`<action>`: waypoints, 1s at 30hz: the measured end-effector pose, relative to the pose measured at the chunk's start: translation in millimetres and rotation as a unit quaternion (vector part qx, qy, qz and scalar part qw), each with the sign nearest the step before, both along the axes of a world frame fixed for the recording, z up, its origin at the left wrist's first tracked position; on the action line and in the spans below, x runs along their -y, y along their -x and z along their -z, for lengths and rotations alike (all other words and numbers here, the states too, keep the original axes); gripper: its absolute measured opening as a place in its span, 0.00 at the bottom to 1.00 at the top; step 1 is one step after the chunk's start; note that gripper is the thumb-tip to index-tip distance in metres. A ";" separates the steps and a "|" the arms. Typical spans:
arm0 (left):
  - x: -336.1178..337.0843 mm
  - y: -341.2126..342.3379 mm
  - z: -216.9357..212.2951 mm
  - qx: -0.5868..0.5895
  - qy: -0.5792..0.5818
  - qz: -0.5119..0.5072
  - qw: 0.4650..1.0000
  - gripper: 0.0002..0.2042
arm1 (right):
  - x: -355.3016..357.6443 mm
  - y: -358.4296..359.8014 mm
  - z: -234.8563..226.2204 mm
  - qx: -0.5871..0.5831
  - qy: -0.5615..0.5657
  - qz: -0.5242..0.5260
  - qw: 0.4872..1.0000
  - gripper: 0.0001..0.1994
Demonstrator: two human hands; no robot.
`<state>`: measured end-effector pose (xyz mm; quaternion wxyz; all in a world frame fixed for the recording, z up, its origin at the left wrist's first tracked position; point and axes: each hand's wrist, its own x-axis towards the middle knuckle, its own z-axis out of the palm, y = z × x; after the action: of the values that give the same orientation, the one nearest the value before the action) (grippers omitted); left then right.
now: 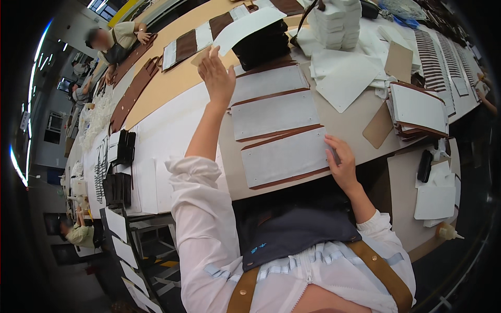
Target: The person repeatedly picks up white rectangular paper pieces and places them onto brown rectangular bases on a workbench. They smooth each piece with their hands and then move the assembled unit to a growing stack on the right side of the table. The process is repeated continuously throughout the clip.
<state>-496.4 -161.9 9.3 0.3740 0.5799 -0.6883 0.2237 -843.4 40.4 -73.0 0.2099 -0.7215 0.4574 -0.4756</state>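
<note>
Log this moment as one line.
left hand: lifting white sheet | right hand: flat on nearest panel | table: three panels in row

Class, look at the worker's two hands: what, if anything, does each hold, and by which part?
The left hand grips a white sheet by its near corner. The right hand holds nothing; it presses flat on the nearest grey panel at the right edge.

Three lined panels (276, 117) lie in a row on the bench (172, 130) (one behind the other); a stack of sheets (417, 110) lies to their right.
</note>
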 end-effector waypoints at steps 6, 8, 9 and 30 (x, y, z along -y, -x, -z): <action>52.6 -33.3 -11.8 0.062 0.039 -0.030 0.997 0.18 | -3.3 0.4 2.9 -0.007 0.004 -0.006 1.000 0.14; 54.8 -32.9 -27.1 0.036 0.087 0.008 0.996 0.07 | -3.2 0.3 1.9 -0.003 -0.002 0.001 1.000 0.13; 52.2 -33.7 -37.5 0.032 0.101 0.030 0.994 0.07 | -4.0 -0.9 2.1 0.001 -0.006 0.001 1.000 0.13; -173.3 35.1 -79.5 -0.633 -0.281 0.241 0.680 0.15 | 42.3 -16.4 -72.7 0.403 -0.145 -0.029 0.903 0.06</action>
<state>-531.5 11.4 88.8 0.5807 0.4750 -0.4344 -0.4985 -827.1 -1.9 -0.3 0.4922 -0.4432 0.3762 -0.6479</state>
